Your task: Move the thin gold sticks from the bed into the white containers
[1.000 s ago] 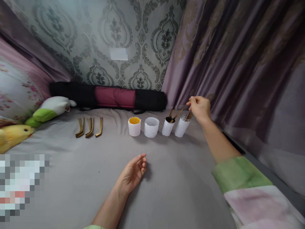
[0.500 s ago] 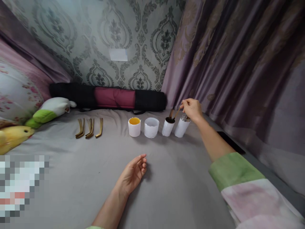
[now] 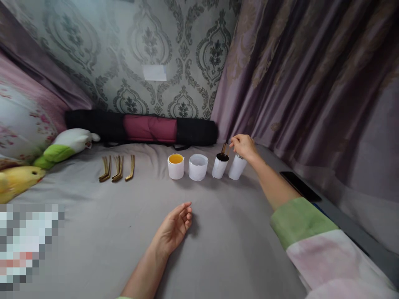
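Observation:
Four white cups stand in a row on the grey bedsheet point(image 3: 93, 232): one with a yellow inside point(image 3: 176, 166), a plain one point(image 3: 198, 166), a dark-lined one point(image 3: 220, 165) holding thin brown sticks, and a rightmost one point(image 3: 237, 166). My right hand point(image 3: 245, 146) hovers over the two right cups, fingers pinched on a brown stick point(image 3: 224, 148) that dips into the dark-lined cup. My left hand point(image 3: 173, 227) rests on the sheet, palm up, fingers loosely curled and holding nothing. Three groups of bent gold sticks point(image 3: 117, 167) lie to the left of the cups.
A long black and maroon bag point(image 3: 141, 128) lies against the patterned wall. Plush toys point(image 3: 67, 143) and a floral pillow point(image 3: 18, 124) sit at the left. Purple curtains point(image 3: 311, 83) hang on the right, with a dark phone point(image 3: 299, 185) on the bed's right edge.
My right hand moved left and down from above the rightmost cup, carrying the stick into the dark-lined cup. My left hand stayed put.

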Motion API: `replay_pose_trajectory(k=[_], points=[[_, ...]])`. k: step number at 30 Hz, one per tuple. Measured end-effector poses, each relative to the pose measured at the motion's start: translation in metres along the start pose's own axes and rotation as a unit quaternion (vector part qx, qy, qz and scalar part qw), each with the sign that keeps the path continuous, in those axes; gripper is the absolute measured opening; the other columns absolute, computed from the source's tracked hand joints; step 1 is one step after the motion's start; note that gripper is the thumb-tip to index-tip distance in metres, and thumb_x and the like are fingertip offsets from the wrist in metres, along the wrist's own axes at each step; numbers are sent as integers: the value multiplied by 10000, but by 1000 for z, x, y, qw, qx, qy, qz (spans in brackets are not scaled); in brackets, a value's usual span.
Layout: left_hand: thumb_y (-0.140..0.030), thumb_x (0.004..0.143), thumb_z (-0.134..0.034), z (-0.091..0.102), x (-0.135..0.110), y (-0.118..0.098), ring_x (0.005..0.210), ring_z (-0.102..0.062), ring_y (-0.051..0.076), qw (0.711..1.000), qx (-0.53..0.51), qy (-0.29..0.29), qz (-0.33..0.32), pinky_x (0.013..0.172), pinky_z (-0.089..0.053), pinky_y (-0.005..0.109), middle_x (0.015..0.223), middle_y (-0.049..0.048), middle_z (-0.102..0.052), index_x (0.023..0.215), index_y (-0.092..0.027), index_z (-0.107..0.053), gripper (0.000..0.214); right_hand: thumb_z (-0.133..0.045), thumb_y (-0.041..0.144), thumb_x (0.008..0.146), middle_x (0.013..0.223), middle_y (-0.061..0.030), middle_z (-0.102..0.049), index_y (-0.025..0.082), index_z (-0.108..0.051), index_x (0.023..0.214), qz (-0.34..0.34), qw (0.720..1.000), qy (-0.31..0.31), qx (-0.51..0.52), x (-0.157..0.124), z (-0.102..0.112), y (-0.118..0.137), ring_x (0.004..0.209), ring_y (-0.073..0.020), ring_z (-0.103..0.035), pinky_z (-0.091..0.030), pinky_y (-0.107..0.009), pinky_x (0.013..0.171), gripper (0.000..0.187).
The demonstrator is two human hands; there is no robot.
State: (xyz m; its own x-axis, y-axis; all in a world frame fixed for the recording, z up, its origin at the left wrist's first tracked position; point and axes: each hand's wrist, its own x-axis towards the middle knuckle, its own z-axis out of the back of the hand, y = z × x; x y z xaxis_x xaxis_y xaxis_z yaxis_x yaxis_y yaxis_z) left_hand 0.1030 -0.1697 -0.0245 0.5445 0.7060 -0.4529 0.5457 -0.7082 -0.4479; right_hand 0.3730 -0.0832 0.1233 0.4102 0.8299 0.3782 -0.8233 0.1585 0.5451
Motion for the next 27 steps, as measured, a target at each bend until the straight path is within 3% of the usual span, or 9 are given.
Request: replay_pose_trajectory(k=[18,27], points=[[-161,726,-551,2,0,0,571,-501,61,1000,-2,3,0,482,-416,166,732,32,-537,929,-96,-547,214,-420,193,778,665,-30,-657,143,-622,723,8,998,39,-40,-1,-17,-6,464,-74,-555,-420,-178,544,216],[-165,724,-553,0,0,-1,564,-493,59,1000,2,-5,0,477,-412,166,732,32,-534,926,-93,-546,215,-408,207,784,717,-69,-659,145,-622,730,-9,997,39,-66,3,-25,-14,588,-114,-599,-436,-216,649,228]])
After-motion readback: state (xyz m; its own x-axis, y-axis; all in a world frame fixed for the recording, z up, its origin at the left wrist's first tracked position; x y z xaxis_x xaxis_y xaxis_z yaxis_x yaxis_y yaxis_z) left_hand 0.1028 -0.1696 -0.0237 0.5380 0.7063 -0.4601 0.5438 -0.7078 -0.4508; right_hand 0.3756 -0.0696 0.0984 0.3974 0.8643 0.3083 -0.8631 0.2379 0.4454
